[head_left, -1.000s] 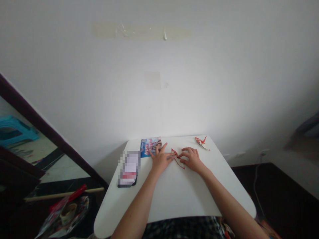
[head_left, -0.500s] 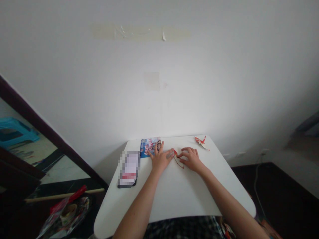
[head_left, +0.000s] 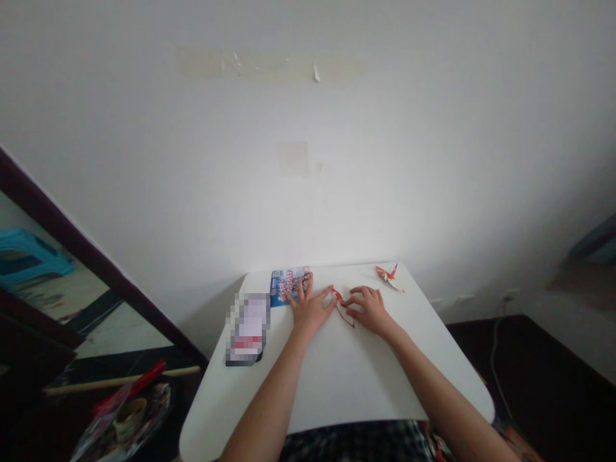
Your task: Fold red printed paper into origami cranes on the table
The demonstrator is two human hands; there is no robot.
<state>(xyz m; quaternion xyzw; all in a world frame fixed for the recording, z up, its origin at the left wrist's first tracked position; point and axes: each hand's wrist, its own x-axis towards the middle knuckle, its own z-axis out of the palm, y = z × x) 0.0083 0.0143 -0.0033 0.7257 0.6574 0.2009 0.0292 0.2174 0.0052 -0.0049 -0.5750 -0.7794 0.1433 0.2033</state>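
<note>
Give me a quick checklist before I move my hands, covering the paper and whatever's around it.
1. Red-and-white paper lying between both hands: ok.
2. Left hand clear of the blue leaflet: not ok, fingers overlap it.
3. Right hand gripping the paper firmly: cannot tell; its fingertips are at the edge.
4. Phone apart from both hands: ok.
5. Other folded paper piece apart from both hands: ok.
6. Creases sharp: cannot tell, too small.

Blue stool (head_left: 49, 262), phone (head_left: 250, 324) with pixelated screen, pale stick (head_left: 181, 371), cable (head_left: 493, 353)
</note>
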